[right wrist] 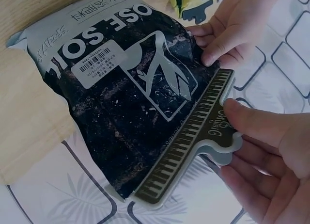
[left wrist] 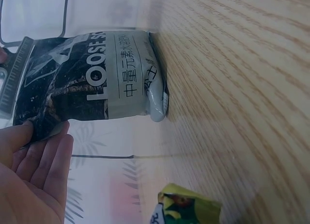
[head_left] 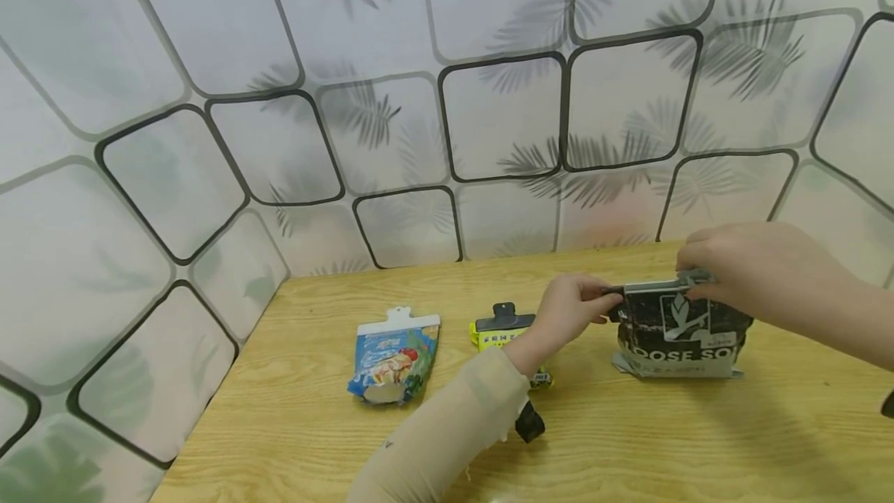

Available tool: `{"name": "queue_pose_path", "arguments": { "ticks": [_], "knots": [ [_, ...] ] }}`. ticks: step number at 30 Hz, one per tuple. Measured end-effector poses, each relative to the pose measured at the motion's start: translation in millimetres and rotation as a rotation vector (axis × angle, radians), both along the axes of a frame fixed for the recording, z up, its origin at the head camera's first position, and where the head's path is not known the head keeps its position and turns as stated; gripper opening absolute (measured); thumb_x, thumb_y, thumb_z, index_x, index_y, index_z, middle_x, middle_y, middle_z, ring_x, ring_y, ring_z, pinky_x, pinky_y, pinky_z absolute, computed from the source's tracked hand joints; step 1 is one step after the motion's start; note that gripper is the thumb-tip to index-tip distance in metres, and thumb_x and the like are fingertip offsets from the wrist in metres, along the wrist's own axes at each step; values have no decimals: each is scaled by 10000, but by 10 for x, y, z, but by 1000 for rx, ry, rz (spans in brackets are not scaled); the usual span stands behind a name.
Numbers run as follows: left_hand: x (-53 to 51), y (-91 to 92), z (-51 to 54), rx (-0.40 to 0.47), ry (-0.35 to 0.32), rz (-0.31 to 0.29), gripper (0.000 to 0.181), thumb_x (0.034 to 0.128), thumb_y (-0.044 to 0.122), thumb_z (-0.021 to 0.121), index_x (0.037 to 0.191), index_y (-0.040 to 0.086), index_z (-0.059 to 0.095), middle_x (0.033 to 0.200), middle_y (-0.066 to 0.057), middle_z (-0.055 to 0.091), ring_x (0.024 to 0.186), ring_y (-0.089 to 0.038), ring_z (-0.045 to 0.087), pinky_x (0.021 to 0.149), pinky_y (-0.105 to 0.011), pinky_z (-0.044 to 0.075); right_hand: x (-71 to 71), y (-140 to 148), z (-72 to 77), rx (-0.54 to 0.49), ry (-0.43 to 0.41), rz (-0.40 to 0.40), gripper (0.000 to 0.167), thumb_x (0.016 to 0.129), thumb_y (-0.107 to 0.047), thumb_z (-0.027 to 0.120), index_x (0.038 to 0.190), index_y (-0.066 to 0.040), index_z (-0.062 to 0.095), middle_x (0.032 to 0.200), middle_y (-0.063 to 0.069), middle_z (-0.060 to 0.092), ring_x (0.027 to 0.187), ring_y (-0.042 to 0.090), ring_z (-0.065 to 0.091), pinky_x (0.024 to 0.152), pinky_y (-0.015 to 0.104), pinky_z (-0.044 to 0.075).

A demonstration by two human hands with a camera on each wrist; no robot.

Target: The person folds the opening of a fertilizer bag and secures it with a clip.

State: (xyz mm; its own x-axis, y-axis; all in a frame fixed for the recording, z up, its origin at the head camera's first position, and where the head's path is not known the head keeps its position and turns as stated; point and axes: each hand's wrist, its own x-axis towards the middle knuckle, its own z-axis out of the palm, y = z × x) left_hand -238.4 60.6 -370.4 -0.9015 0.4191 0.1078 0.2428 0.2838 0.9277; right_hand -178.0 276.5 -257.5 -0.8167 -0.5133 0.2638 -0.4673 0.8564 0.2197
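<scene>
A black and white soil bag (head_left: 673,344), lettered "LOOSE SOIL", stands upright on the table. Across its folded top lies a wide bag clip (right wrist: 191,141) printed with piano keys. My right hand (head_left: 757,266) pinches the clip's handles between thumb and fingers, seen closely in the right wrist view. With thumb and fingertips, my left hand (head_left: 564,307) pinches the bag's top corner, just beside one end of the clip. In the left wrist view, that hand's thumb (left wrist: 22,134) lies on the bag's dark film.
Left on the wooden table (head_left: 307,379) lies a blue packet (head_left: 394,359) with a white clip (head_left: 398,319). A yellow packet (head_left: 492,338) with a black clip (head_left: 504,319) is partly behind my left arm. Below it sits a black object (head_left: 529,421). Patterned walls (head_left: 503,123) border the table.
</scene>
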Motion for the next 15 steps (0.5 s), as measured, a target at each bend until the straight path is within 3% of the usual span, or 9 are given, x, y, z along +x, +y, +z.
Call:
{"name": "queue_pose_path", "arguments": {
  "ticks": [4, 10, 15],
  "knots": [
    [11, -4, -2, 2, -5, 0, 206, 1037, 160, 715, 1199, 70, 804, 1147, -96, 808, 971, -319, 807, 779, -237, 669, 27, 10, -16, -4, 29, 28, 304, 694, -209, 992, 771, -243, 700, 745, -146, 649, 621, 51, 572, 508, 308, 526],
    [10, -11, -4, -4, -7, 0, 241, 1038, 173, 716, 1246, 75, 788, 1214, -87, 786, 957, -286, 811, 843, -307, 682, 29, 34, -31, 5, 69, 31, 342, 728, -170, 966, 721, -247, 632, 697, -148, 588, 592, 42, 491, 486, 288, 466],
    [4, -12, -8, -7, -7, -4, 244, 1038, 177, 716, 1251, 84, 788, 1224, -79, 783, 926, -236, 814, 844, -300, 680, -1, 51, -18, -7, 28, -4, 356, 768, -150, 945, 711, -252, 609, 692, -140, 568, 592, 53, 456, 492, 267, 415]
  ]
}}
